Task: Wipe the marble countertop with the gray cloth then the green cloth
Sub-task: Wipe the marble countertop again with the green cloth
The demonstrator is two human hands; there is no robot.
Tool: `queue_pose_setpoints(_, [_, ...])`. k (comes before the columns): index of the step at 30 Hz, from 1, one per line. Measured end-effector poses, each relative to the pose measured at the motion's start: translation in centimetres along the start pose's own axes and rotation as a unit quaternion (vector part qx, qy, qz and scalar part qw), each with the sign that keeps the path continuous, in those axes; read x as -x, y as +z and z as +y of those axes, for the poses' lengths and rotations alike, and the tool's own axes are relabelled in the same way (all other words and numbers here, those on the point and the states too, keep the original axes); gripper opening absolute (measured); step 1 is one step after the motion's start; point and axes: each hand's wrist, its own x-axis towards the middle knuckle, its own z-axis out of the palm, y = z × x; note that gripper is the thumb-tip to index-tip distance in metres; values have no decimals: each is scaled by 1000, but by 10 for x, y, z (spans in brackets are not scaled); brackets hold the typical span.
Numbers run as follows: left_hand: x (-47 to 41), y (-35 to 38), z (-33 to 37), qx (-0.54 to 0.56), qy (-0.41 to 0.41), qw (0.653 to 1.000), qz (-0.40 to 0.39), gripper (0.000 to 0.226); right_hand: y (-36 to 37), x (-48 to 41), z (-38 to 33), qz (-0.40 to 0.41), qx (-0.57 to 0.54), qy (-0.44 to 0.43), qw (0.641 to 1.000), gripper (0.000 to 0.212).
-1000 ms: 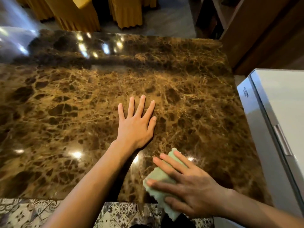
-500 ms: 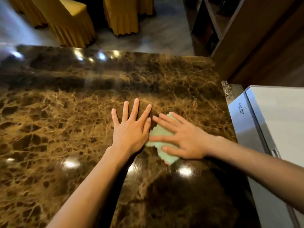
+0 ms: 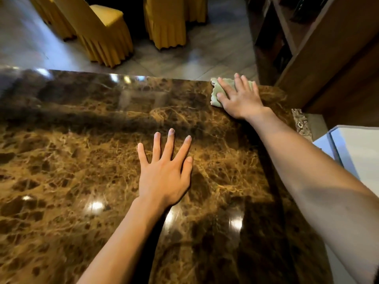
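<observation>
Right hand (image 3: 241,97) slid green cloth (image 3: 217,91) to countertop's (image 3: 82,160) far edge.

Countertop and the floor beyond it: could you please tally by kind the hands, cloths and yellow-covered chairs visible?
Hands: 2, left hand and right hand
Cloths: 1, green cloth
Yellow-covered chairs: 3
Total: 6

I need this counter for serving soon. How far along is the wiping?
The gray cloth is nowhere in view, so that pass looks finished. In hand: the right hand presses the green cloth flat at the far right corner of the marble countertop, while the left hand rests flat mid-counter. How much remains unwiped cannot be told.
</observation>
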Motion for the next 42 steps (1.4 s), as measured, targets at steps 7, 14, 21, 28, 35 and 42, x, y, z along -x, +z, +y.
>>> queue_pose_setpoints(7, [9, -3, 1, 2, 15, 1000, -6, 57, 23, 146, -13, -2, 23, -144, 989, 63])
queue_pose_setpoints(14, [81, 3, 22, -6, 82, 996, -34, 58, 65, 362, -25, 2, 27, -249, 968, 61])
queue_pose_setpoints(21, [142, 15, 53, -18, 162, 986, -37, 57, 86, 509, -20, -47, 23, -346, 937, 61])
queue_pose_setpoints(28, [133, 12, 70, -8, 151, 987, -49, 60, 69, 474, 15, -84, 26, -480, 873, 55])
queue_pose_setpoints(35, [76, 9, 93, 6, 98, 994, -50, 63, 50, 321, 62, -26, 89, -434, 896, 56])
queue_pose_setpoints(42, [30, 13, 112, 21, 51, 998, -33, 59, 12, 135, 97, -23, 48, -258, 965, 64])
